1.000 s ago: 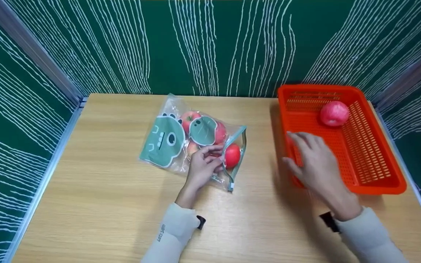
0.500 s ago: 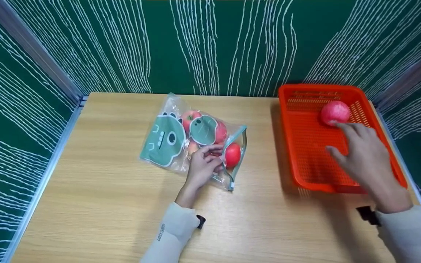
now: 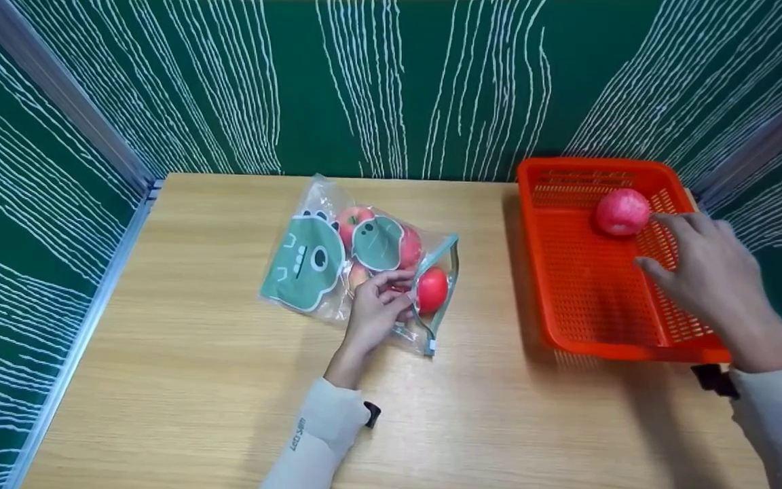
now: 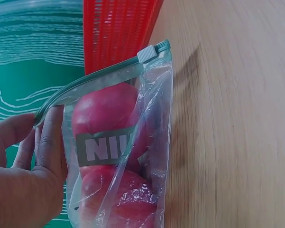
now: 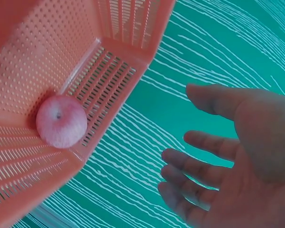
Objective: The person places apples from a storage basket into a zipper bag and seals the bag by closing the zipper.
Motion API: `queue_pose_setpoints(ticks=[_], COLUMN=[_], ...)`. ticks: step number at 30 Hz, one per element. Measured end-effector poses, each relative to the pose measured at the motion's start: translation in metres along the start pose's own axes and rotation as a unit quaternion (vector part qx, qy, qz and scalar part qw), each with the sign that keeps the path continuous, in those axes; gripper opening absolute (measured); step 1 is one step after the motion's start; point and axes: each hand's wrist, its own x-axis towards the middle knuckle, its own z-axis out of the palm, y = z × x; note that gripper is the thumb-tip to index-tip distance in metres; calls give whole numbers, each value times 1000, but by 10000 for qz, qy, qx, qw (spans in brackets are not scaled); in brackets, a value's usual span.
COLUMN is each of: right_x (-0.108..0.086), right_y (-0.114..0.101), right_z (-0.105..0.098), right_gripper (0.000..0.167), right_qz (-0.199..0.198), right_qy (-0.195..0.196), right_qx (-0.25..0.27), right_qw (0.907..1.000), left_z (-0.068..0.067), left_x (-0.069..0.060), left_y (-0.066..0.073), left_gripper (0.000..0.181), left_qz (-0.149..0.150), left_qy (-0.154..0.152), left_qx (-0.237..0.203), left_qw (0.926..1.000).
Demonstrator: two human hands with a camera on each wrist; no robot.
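A clear zip bag [image 3: 304,268] with a green cartoon print lies on the table, several red apples inside it. One apple [image 3: 432,290] sits at its parted zip mouth. My left hand [image 3: 376,309] pinches the bag's edge between thumb and fingers, as the left wrist view shows beside the green zip strip and white slider [image 4: 147,54]. Over the right side of the orange-red basket [image 3: 578,292] hovers my right hand [image 3: 717,278], fingers spread and holding nothing. A single apple [image 3: 623,212] rests at the basket's far end, just left of the right fingertips; the right wrist view shows a gap between them.
The wooden table [image 3: 180,339] carries the bag in the middle and the basket at the right. Green panels with white lines [image 3: 425,88] stand behind and at both sides. The basket's walls rise between the bag and the apple inside.
My right hand has moved rightward from the basket's left rim to above its right side. The left hand and the bag have stayed put.
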Motion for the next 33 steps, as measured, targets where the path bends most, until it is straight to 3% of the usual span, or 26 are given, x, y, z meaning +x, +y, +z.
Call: queue_pose_setpoints(ticks=[8, 16, 26, 33], right_x=[10, 25, 59, 85], right_y=[7, 25, 41, 56], right_z=[-13, -11, -9, -2], right_gripper=[82, 82, 90, 99], right_qz=[241, 286, -199, -155], right_qy=[-138, -417, -938, -1302], right_qx=[-107, -197, -16, 74], right_qw=[9996, 9985, 9954, 9913], left_z=[2, 1, 2, 2], left_x=[-1, -2, -1, -2], left_y=[3, 3, 2, 2], left_gripper=[34, 35, 36, 35], left_qz=[-76, -10, -54, -58], left_qy=[36, 8, 60, 25], left_qx=[23, -24, -4, 128], left_qw=[10000, 10000, 10000, 9999])
